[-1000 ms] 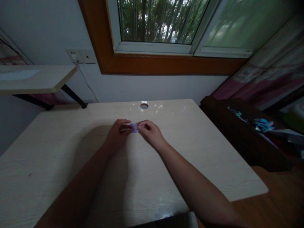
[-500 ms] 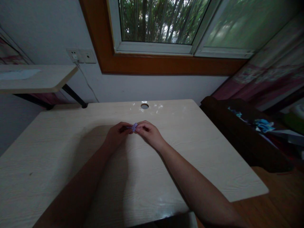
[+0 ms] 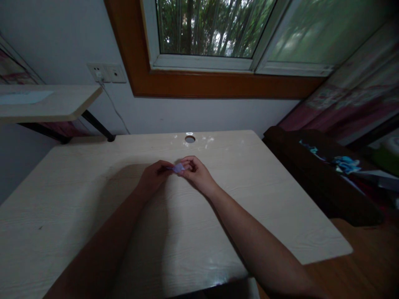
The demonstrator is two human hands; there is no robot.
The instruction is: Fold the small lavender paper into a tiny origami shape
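Note:
A small folded piece of pale purple paper (image 3: 178,167) sits between my two hands, just above the middle of a light wooden desk (image 3: 93,199). My left hand (image 3: 154,177) pinches its left end with curled fingers. My right hand (image 3: 195,173) pinches its right end, fingertips pressed together on the paper. Most of the paper is hidden by my fingers.
A round cable hole (image 3: 190,139) lies at the desk's far edge. A side shelf (image 3: 46,104) stands at the left, below wall sockets (image 3: 106,73) with a hanging cord. A dark wooden bed frame (image 3: 318,174) with cluttered things is at the right, under a window (image 3: 215,29).
Both hands have shifted slightly on the purple paper. The paper has tilted and moved a little, still pinched between them at the same spot on the desk.

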